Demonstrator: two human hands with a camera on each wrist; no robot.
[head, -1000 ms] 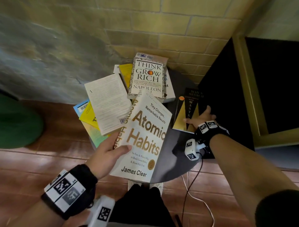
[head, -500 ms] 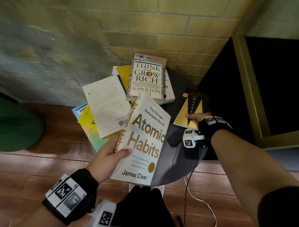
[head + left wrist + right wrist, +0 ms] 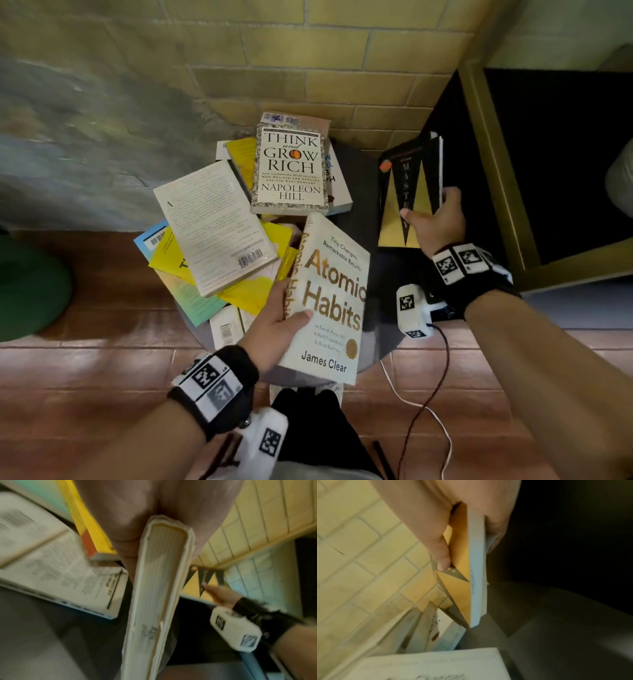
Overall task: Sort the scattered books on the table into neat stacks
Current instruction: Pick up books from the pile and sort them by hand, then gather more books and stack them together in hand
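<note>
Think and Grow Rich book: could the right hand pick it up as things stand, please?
Probably not yet: the right hand already grips the black-and-gold book. Think and Grow Rich itself lies uncovered on top of the pile.

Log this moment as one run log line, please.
left hand: holds Atomic Habits book | right hand: lifts black and gold book | pile: unsorted

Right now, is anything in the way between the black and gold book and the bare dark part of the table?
Nothing visible blocks it. The right hand holds the black and gold book above the bare table, beside the Think and Grow Rich book. The left hand holds Atomic Habits nearer the front.
</note>
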